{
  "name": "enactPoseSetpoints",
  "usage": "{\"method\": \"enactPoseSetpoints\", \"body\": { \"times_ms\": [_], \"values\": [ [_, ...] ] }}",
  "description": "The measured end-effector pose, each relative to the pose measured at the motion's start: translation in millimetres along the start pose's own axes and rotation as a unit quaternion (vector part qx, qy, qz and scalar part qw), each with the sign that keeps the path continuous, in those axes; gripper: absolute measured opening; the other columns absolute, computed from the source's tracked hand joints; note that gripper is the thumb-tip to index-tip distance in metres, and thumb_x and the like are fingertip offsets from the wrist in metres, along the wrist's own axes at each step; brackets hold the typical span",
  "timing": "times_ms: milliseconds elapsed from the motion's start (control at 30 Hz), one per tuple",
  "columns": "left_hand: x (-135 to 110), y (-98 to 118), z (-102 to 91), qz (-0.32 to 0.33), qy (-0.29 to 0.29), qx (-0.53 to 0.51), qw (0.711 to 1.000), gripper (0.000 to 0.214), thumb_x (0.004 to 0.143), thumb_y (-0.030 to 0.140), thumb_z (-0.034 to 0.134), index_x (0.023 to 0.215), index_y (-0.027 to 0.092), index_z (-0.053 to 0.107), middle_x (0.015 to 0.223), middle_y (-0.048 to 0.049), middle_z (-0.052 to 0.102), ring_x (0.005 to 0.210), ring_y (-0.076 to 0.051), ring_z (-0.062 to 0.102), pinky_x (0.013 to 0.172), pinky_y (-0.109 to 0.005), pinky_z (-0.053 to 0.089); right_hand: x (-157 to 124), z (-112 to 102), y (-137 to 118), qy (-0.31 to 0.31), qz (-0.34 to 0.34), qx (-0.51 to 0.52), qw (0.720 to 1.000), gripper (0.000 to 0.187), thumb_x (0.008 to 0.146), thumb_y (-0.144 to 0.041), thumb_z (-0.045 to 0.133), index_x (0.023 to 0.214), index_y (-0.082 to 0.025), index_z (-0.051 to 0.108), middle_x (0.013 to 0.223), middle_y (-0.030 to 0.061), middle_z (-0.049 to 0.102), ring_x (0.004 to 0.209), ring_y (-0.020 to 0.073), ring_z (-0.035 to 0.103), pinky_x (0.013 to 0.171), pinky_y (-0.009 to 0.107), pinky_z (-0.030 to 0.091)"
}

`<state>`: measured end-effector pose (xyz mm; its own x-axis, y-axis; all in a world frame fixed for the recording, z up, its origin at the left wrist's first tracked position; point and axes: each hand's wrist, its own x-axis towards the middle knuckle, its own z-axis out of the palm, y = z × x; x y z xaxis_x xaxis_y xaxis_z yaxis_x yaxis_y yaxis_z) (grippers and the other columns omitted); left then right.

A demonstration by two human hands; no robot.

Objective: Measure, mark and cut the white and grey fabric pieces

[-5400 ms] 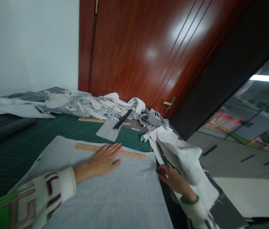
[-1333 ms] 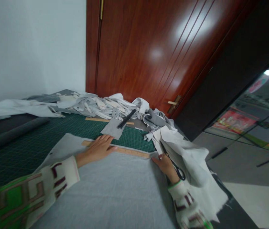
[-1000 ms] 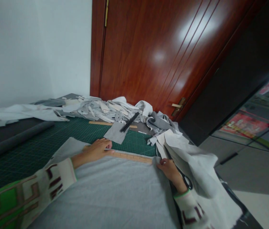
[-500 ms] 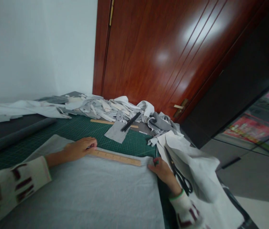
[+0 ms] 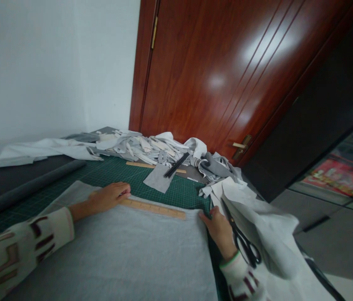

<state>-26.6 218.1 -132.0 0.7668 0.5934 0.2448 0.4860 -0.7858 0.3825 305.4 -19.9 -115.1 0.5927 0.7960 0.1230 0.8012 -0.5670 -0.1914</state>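
Note:
A large sheet of light grey fabric lies spread over the green cutting mat. Along its far edge rests a short wooden ruler. My left hand is closed at the ruler's left end, its curled fingers covering that end and a bit of the fabric edge. At the far right corner of the sheet, my right hand pinches the fabric edge between thumb and fingers. Black-handled scissors lie just right of this hand, their blades partly hidden by white cloth.
Fabric scraps are heaped along the back by the door. Before them lie a second wooden ruler, a small grey fabric piece and black strips. A dark roll lies left; loose pale cloth covers the right.
The view has shifted slightly, so the scene sits a little lower and further right. My right hand has turned slightly at the fabric corner. My left hand stays at the ruler's end.

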Motion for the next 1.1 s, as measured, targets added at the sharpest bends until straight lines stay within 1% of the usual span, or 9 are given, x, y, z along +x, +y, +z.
{"method": "enactPoseSetpoints", "body": {
  "times_ms": [67, 200, 300, 367, 500, 600, 767, 933, 1100],
  "values": [
    [1.5, 2.0, -1.0, 0.0, -0.003, 0.0, 1.0, 0.024, 0.089, 0.039, 0.041, 0.074, 0.023, 0.05, 0.078, -0.0039, 0.059, 0.081, -0.023, 0.058, 0.078, -0.034, 0.043, -6.7, -6.6, -9.9, -0.002, -0.041, 0.0, 0.999, 0.03, 0.1, -0.031, 0.047, 0.119, -0.012, 0.06, 0.092, 0.0157, 0.076, 0.087, 0.0291, 0.074, 0.065, 0.031, 0.042],
    [4.1, 3.9, -3.5, 0.001, -0.013, -0.001, 1.0, 0.025, 0.089, 0.04, 0.04, 0.074, 0.023, 0.05, 0.077, -0.0039, 0.06, 0.079, -0.023, 0.059, 0.077, -0.034, 0.043, -15.4, -10.2, -37.5, -0.048, -0.188, 0.033, 0.98, 0.027, 0.099, -0.031, 0.051, 0.122, -0.028, 0.064, 0.088, 0.0033, 0.078, 0.084, 0.0217, 0.074, 0.068, 0.027, 0.043],
    [5.2, 4.1, -5.3, 0.004, -0.019, -0.001, 1.0, 0.025, 0.088, 0.04, 0.04, 0.073, 0.023, 0.05, 0.076, -0.0038, 0.06, 0.078, -0.022, 0.058, 0.076, -0.033, 0.043, -12.5, -1.8, -53.3, -0.073, -0.265, 0.067, 0.959, 0.034, 0.096, -0.029, 0.055, 0.129, -0.025, 0.061, 0.099, 0.0053, 0.079, 0.091, 0.0226, 0.074, 0.074, 0.027, 0.046],
    [5.4, 4.1, -6.1, 0.008, -0.022, 0.0, 1.0, 0.024, 0.088, 0.04, 0.04, 0.073, 0.023, 0.05, 0.076, -0.0031, 0.06, 0.077, -0.021, 0.058, 0.074, -0.031, 0.043, -7.4, 5.6, -57.3, -0.081, -0.274, 0.082, 0.955, 0.03, 0.094, -0.027, 0.058, 0.123, -0.022, 0.063, 0.102, 0.0056, 0.079, 0.093, 0.0216, 0.074, 0.076, 0.026, 0.046],
    [5.9, 3.1, -5.3, 0.005, -0.022, 0.007, 1.0, 0.022, 0.088, 0.038, 0.042, 0.073, 0.023, 0.05, 0.076, -0.0025, 0.062, 0.078, -0.02, 0.058, 0.073, -0.03, 0.044, -1.4, 14.4, -52.6, -0.075, -0.267, 0.103, 0.955, 0.024, 0.095, -0.027, 0.056, 0.115, -0.019, 0.065, 0.096, 0.0056, 0.079, 0.089, 0.0204, 0.074, 0.074, 0.024, 0.047],
    [8.2, 1.5, -3.9, -0.002, -0.026, 0.014, 1.0, 0.022, 0.087, 0.037, 0.043, 0.072, 0.023, 0.049, 0.075, -0.0022, 0.061, 0.075, -0.02, 0.058, 0.072, -0.031, 0.043, -4.8, 15.5, -47.6, -0.071, -0.272, 0.116, 0.953, 0.027, 0.095, -0.025, 0.054, 0.12, -0.019, 0.063, 0.1, 0.0066, 0.079, 0.092, 0.0215, 0.074, 0.076, 0.026, 0.048],
    [13.1, 1.3, -4.5, -0.007, -0.039, 0.021, 0.999, 0.019, 0.085, 0.035, 0.044, 0.07, 0.023, 0.048, 0.071, -0.002, 0.061, 0.071, -0.021, 0.058, 0.068, -0.031, 0.042, -10.5, 17.6, -51.1, -0.082, -0.293, 0.13, 0.944, 0.032, 0.097, -0.024, 0.05, 0.127, -0.023, 0.062, 0.106, 0.0038, 0.079, 0.093, 0.019, 0.074, 0.08, 0.025, 0.049],
    [14.1, 4.2, -6.0, -0.006, -0.044, 0.022, 0.999, 0.022, 0.086, 0.038, 0.043, 0.07, 0.023, 0.047, 0.072, -0.0021, 0.061, 0.071, -0.02, 0.059, 0.068, -0.03, 0.042, -3.6, 18.0, -58.3, -0.081, -0.288, 0.123, 0.946, 0.031, 0.097, -0.028, 0.051, 0.124, -0.022, 0.065, 0.101, 0.0048, 0.079, 0.094, 0.0204, 0.074, 0.081, 0.025, 0.049],
    [12.1, 5.8, -3.7, -0.01, -0.036, 0.027, 0.999, 0.022, 0.087, 0.038, 0.04, 0.07, 0.024, 0.044, 0.074, -0.0036, 0.061, 0.073, -0.022, 0.06, 0.071, -0.033, 0.043, 1.9, 15.9, -56.1, -0.081, -0.284, 0.11, 0.949, 0.026, 0.095, -0.029, 0.055, 0.116, -0.019, 0.067, 0.097, 0.0061, 0.079, 0.091, 0.0216, 0.074, 0.078, 0.026, 0.049]
  ]
}}
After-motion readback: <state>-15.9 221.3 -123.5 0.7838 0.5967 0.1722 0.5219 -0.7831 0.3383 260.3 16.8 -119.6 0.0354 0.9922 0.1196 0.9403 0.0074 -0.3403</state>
